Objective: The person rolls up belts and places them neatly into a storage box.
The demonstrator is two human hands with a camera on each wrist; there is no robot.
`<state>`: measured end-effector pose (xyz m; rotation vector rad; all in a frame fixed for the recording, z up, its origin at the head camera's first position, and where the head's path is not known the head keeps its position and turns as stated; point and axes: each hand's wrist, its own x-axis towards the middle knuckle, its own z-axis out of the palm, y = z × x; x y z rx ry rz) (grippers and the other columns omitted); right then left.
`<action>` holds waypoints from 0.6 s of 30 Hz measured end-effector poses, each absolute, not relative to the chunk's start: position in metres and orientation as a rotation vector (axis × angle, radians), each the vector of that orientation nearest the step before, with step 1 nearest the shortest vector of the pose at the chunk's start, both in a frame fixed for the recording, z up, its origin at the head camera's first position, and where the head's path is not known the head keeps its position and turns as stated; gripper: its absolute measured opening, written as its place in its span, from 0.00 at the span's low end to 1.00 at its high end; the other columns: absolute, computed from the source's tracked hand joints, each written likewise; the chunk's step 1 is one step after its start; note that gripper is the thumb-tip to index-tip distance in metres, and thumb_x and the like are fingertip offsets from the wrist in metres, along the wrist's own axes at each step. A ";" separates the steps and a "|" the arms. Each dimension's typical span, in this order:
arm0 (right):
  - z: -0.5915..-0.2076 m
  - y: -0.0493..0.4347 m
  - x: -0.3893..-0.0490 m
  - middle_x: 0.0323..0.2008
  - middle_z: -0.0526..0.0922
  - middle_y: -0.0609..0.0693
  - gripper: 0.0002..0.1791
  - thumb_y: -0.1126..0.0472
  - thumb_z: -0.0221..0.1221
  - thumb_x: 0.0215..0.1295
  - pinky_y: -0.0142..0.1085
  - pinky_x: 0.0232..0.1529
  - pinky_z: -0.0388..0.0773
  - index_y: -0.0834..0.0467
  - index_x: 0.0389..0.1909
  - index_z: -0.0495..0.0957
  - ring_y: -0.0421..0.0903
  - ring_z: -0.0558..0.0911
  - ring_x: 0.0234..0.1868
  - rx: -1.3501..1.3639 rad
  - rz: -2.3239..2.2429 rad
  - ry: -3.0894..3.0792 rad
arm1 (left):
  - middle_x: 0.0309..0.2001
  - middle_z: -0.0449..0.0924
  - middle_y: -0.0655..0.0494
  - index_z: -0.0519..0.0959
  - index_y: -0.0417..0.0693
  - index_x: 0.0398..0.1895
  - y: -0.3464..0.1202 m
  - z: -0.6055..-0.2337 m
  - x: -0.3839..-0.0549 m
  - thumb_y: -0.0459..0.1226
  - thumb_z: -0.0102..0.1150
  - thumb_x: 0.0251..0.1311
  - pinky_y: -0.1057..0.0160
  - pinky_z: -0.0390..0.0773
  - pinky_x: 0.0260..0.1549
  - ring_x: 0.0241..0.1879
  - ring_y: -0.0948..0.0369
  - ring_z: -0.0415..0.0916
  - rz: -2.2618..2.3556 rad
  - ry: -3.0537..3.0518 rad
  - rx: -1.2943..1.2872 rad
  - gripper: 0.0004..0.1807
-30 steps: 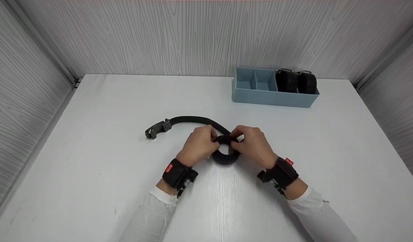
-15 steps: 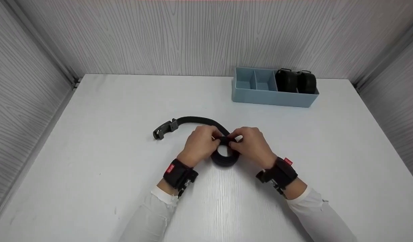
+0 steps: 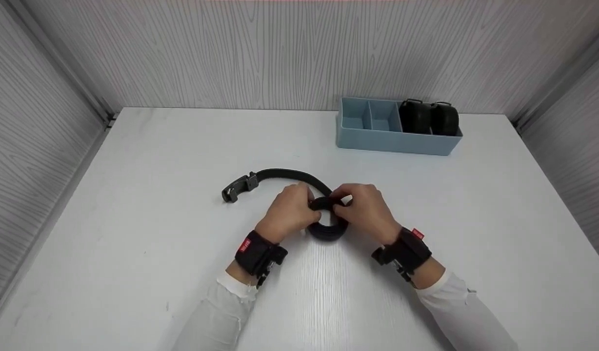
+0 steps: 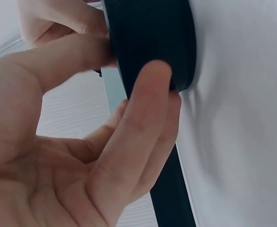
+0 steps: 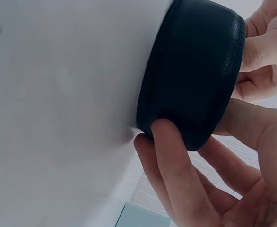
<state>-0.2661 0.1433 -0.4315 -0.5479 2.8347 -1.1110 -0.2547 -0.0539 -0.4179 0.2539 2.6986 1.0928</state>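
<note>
A black belt (image 3: pixel 292 173) stands on its edge on the white table, its near end wound into a ring-shaped coil (image 3: pixel 327 233). The loose part curves away to the left and ends in a dark metal buckle (image 3: pixel 239 187). My left hand (image 3: pixel 289 211) grips the coil's left side, thumb inside the ring and fingers against its outer face (image 4: pixel 152 42). On the far right side, my right hand (image 3: pixel 369 209) pinches the coil with the thumb in the ring. Fingertips press the smooth outer strap (image 5: pixel 190 71) in the right wrist view.
A blue divided box (image 3: pixel 399 142) stands at the back right of the table. Two rolled black belts (image 3: pixel 429 118) with buckles on top sit in its right compartments. Wood-grained panels (image 3: pixel 260 53) enclose the table at the back and sides.
The buckle end has been drawn a little to the right, towards the coil, then stays put. My left fingers and thumb have shifted slightly on the coil; the right hand has barely moved.
</note>
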 end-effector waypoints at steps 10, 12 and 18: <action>-0.430 0.143 -0.265 0.44 0.90 0.52 0.11 0.66 0.68 0.63 0.38 0.38 0.82 0.61 0.46 0.88 0.44 0.86 0.38 -0.533 -1.105 2.802 | 0.41 0.84 0.49 0.83 0.37 0.45 -0.050 -0.423 -0.256 0.28 0.68 0.55 0.56 0.78 0.41 0.40 0.54 0.79 1.111 2.789 0.345 0.13; -0.430 0.143 -0.266 0.44 0.90 0.53 0.10 0.67 0.69 0.63 0.37 0.37 0.82 0.61 0.45 0.88 0.44 0.86 0.37 -0.532 -1.110 2.800 | 0.41 0.85 0.48 0.84 0.37 0.45 -0.050 -0.424 -0.257 0.28 0.68 0.55 0.55 0.79 0.43 0.41 0.53 0.80 1.106 2.798 0.364 0.13; -0.431 0.143 -0.266 0.43 0.90 0.53 0.09 0.67 0.68 0.63 0.37 0.37 0.82 0.62 0.44 0.88 0.44 0.86 0.37 -0.545 -1.107 2.815 | 0.43 0.85 0.48 0.84 0.39 0.47 -0.050 -0.424 -0.257 0.29 0.69 0.56 0.54 0.79 0.43 0.42 0.54 0.80 1.100 2.794 0.373 0.15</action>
